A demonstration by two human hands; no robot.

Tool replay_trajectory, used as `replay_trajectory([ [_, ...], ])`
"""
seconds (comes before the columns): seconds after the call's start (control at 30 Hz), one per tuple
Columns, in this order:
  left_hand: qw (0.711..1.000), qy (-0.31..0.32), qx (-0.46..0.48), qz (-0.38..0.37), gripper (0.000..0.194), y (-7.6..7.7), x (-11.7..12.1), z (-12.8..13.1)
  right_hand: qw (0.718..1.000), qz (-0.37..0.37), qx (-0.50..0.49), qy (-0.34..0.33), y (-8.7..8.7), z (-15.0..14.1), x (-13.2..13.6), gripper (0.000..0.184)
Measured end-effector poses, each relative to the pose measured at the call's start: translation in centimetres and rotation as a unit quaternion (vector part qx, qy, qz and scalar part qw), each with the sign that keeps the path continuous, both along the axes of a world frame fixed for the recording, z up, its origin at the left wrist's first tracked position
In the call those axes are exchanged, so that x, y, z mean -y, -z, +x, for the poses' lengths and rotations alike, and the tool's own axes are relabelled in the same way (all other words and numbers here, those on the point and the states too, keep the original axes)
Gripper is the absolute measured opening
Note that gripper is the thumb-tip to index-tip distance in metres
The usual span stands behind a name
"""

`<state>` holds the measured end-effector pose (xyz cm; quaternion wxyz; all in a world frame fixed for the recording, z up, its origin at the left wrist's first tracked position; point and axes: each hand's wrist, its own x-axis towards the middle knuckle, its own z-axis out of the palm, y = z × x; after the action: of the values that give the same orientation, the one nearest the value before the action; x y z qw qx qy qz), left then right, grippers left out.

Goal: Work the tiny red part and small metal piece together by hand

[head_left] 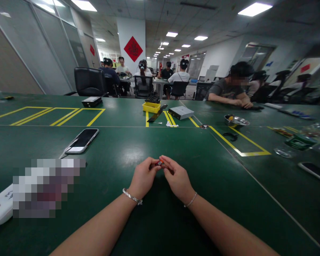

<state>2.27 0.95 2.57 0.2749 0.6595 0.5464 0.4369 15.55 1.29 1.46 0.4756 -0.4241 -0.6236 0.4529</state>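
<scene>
Above the middle of the green table, my left hand (144,177) pinches a small object (159,163) between thumb and fingertips. Red, orange and a silvery patch show on it, but it is too small and too covered by fingers to name. Against its other side press the fingertips of my right hand (177,177), the thumb bent in below them. Both hands meet at the fingertips over the table, and each wrist wears a silver bracelet.
On my left a phone (83,141) lies beside a partly blurred white item (1,206). Farther back are a yellow basket (151,107), a grey box (181,112), a black box (92,101) and a metal bowl (237,121). A person (230,89) sits across on the right.
</scene>
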Motion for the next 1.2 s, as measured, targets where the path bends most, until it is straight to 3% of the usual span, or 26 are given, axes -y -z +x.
replay_trajectory([
  [0.17,0.999,0.008,0.035,-0.013,0.009,0.3,-0.2,0.0,1.000,0.001,-0.005,-0.023,-0.3,0.2,-0.3,0.042],
  [0.37,0.996,0.057,0.063,-0.037,0.009,0.9,-0.2,-0.1,0.991,0.080,0.104,-0.039,-1.4,1.6,-0.8,0.029],
  [0.53,0.991,0.099,0.058,-0.063,0.010,1.2,0.0,-0.2,0.981,0.099,0.151,-0.070,-1.2,2.4,-0.9,0.028],
  [0.7,0.984,0.140,0.064,-0.094,0.013,0.7,0.1,-0.3,0.970,0.135,0.196,-0.051,-1.1,2.3,-1.1,0.023],
  [0.8,0.980,0.157,0.077,-0.093,0.021,0.7,0.2,-0.4,0.955,0.155,0.251,0.011,-1.5,3.6,-1.8,0.022],
  [0.9,0.978,0.168,0.072,-0.103,0.020,0.8,0.4,-0.7,0.912,0.138,0.371,0.109,-2.0,7.1,-2.8,0.022],
  [1.03,0.975,0.187,0.049,-0.113,0.020,0.7,0.8,-1.0,0.819,0.060,0.524,0.227,-2.3,13.7,-3.1,0.024],
  [1.2,0.973,0.200,0.029,-0.110,0.022,0.2,1.3,-1.1,0.745,-0.051,0.593,0.302,-1.6,20.8,-1.9,0.030],
])
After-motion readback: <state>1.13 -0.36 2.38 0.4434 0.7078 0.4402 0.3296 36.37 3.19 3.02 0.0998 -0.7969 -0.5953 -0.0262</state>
